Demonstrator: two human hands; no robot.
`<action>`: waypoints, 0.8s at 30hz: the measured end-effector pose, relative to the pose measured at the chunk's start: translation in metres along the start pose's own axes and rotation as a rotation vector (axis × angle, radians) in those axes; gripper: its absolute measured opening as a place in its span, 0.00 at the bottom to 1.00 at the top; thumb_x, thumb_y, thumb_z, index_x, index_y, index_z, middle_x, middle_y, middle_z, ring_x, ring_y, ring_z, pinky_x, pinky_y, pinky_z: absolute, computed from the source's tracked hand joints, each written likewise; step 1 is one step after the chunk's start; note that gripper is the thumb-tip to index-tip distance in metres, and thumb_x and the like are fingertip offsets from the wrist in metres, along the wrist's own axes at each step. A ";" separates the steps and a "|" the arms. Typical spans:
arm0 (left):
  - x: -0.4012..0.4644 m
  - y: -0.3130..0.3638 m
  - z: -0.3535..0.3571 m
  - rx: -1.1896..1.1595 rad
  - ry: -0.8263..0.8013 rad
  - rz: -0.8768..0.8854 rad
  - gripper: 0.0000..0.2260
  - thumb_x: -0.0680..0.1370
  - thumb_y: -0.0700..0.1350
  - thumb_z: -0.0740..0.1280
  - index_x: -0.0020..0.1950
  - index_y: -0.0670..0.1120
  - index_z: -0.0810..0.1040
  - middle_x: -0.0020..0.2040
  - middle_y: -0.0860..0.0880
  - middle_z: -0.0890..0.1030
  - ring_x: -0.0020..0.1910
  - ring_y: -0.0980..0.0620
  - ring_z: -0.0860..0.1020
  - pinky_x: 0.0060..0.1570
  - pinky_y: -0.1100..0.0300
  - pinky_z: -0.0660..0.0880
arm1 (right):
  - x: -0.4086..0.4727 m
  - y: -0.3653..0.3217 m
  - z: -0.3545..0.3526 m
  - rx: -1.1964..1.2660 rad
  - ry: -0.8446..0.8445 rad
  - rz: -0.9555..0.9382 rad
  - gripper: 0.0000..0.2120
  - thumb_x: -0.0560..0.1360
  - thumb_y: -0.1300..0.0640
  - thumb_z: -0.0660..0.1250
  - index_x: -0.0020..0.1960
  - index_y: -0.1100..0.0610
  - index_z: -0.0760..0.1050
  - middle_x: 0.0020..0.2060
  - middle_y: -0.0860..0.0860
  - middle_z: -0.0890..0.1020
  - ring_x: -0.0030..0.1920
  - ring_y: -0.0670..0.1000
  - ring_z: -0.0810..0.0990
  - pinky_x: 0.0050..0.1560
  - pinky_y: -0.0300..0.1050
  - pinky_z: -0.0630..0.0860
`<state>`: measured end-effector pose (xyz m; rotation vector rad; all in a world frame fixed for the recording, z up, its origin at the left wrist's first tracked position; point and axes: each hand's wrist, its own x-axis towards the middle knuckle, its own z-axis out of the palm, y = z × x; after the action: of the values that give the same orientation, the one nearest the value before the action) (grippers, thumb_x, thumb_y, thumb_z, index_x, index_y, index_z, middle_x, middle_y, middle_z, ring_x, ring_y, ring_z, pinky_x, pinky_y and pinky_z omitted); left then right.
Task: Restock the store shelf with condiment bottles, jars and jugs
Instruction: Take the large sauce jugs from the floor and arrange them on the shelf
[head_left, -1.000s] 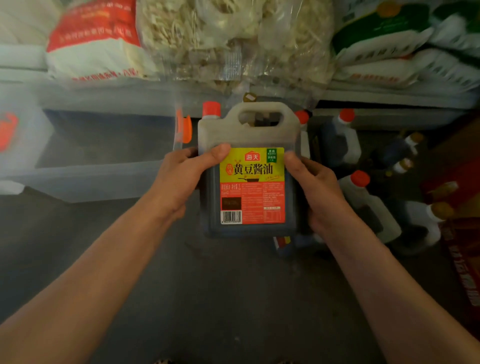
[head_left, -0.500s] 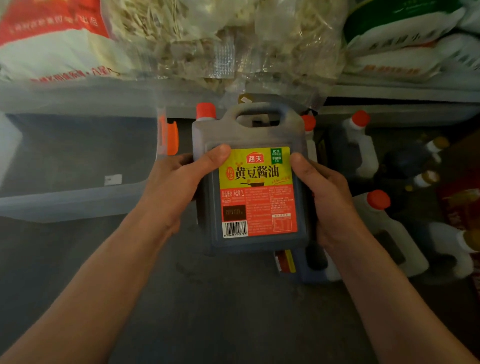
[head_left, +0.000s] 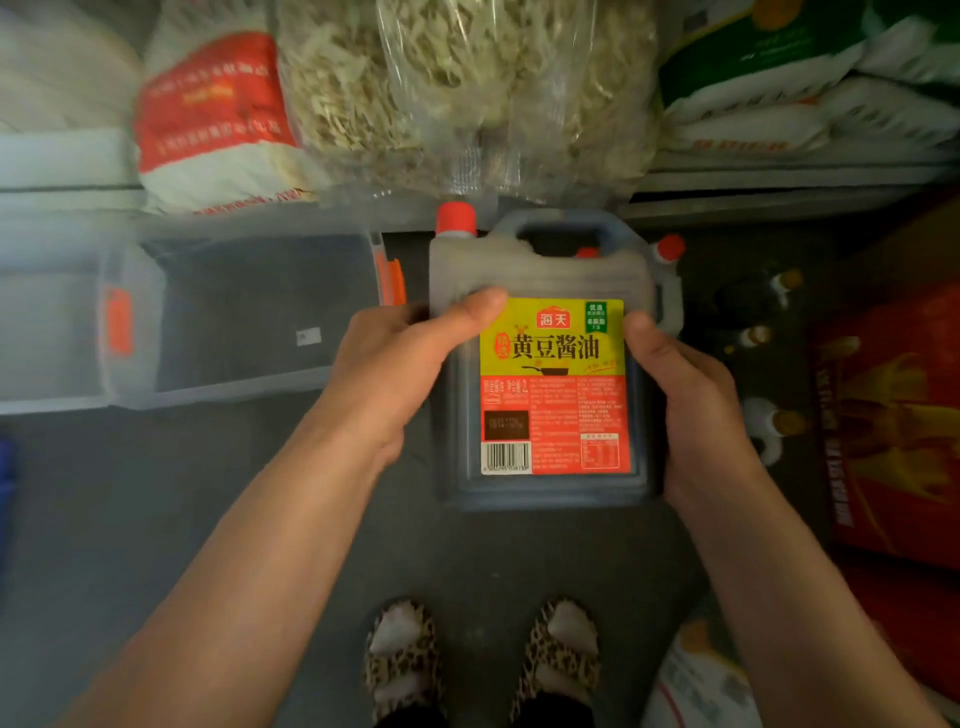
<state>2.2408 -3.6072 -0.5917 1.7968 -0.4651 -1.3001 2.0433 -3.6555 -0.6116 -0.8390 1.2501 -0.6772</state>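
We see a dark soy sauce jug (head_left: 545, 364) held between both hands above the grey floor (head_left: 156, 519), left hand (head_left: 400, 374) gripping its left side, right hand (head_left: 691, 410) gripping its right — red cap (head_left: 456, 218) up, clear bin (head_left: 234, 317) at left, more jugs (head_left: 667, 280) behind.

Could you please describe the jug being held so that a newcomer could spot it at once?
Below the shelf of noodle bags, the left hand and right hand grip a dark soy sauce jug. Unlike the floor jugs behind, it shows its yellow-and-red label.
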 end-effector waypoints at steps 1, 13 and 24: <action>-0.014 0.016 -0.003 0.012 -0.011 -0.007 0.17 0.67 0.59 0.77 0.44 0.47 0.86 0.42 0.52 0.87 0.44 0.53 0.85 0.58 0.52 0.77 | -0.015 -0.018 0.001 -0.003 0.007 0.003 0.21 0.71 0.44 0.68 0.58 0.56 0.81 0.48 0.54 0.88 0.50 0.55 0.87 0.47 0.49 0.83; -0.205 0.301 -0.048 0.103 -0.121 0.224 0.16 0.68 0.61 0.76 0.44 0.49 0.86 0.42 0.55 0.86 0.46 0.54 0.84 0.54 0.53 0.76 | -0.198 -0.310 0.044 0.037 0.023 -0.238 0.18 0.74 0.48 0.68 0.55 0.61 0.82 0.49 0.59 0.87 0.49 0.60 0.87 0.50 0.56 0.83; -0.339 0.519 -0.049 0.071 -0.162 0.569 0.19 0.68 0.56 0.77 0.48 0.43 0.85 0.43 0.50 0.87 0.46 0.50 0.85 0.60 0.48 0.77 | -0.299 -0.522 0.049 0.098 0.023 -0.597 0.16 0.77 0.48 0.68 0.55 0.60 0.83 0.50 0.58 0.87 0.53 0.59 0.86 0.61 0.63 0.79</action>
<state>2.2426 -3.6439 0.0288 1.4634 -1.0373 -1.0319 2.0349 -3.6820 -0.0081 -1.1360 0.9722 -1.2160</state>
